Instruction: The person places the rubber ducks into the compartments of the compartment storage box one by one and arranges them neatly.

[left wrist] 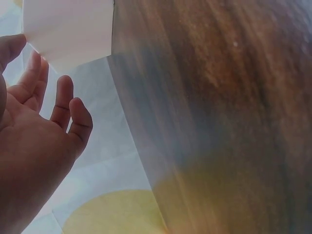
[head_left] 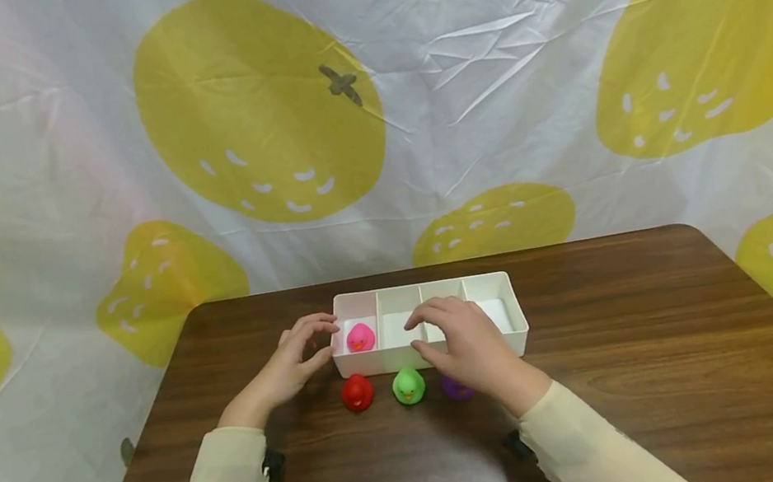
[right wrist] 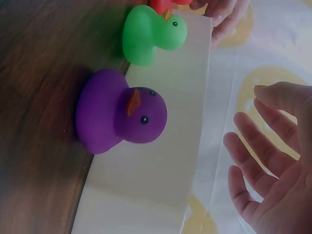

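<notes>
My left hand (head_left: 286, 370) is at the left end of a white divided box (head_left: 404, 357), its fingertips at or against the end wall, which also shows in the left wrist view. A pink rubber duck (head_left: 360, 337) sits in the leftmost compartment. My right hand (head_left: 468, 343) is over the box's right half, fingers loosely bent with nothing between them. In front of the box stand a red rubber duck (head_left: 357, 393), a green rubber duck (head_left: 408, 386) and a purple rubber duck (right wrist: 117, 112). The right hand partly hides the purple one in the head view.
The box stands near the back edge of a dark wooden table (head_left: 642, 344). Behind the table hangs a white cloth (head_left: 490, 134) printed with large yellow fruit. Low dividers split the box into several compartments.
</notes>
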A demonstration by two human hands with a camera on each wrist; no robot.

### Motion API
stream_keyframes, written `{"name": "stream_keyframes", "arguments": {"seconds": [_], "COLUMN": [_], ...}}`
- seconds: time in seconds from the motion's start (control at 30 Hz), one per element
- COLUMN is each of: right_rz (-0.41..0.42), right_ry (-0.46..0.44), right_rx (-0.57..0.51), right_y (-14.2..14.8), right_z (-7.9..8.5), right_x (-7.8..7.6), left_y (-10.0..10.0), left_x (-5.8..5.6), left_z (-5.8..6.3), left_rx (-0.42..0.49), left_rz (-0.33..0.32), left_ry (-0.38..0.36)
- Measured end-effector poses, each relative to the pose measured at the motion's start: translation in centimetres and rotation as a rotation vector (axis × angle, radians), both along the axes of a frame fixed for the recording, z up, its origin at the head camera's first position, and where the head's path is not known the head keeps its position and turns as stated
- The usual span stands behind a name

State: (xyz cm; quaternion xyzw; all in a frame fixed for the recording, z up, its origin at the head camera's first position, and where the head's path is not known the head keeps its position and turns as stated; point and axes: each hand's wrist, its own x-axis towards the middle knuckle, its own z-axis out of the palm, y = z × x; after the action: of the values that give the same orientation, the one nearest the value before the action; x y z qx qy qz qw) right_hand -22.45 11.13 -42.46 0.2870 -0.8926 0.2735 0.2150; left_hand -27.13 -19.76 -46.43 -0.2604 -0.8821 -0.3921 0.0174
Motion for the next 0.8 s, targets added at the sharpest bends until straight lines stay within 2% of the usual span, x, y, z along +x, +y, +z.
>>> {"name": "stream_keyframes", "arguments": {"seconds": [0.47, 0.8], "right_rz": [0.022, 0.03], "right_ry": [0.016, -0.023], "right_rx": [-0.042, -0.057], "right_y": [1.0, 1.9], "right_z": [0.0, -0.1], "right_x": [0.6, 1.2], "left_y": [0.0, 0.1], "left_x": [0.0, 0.0], "left_z": [0.1, 0.1], "left_rx": [0.013, 0.009], "left_rz": [-0.007, -0.003], "left_ry": [-0.001, 0.006]}}
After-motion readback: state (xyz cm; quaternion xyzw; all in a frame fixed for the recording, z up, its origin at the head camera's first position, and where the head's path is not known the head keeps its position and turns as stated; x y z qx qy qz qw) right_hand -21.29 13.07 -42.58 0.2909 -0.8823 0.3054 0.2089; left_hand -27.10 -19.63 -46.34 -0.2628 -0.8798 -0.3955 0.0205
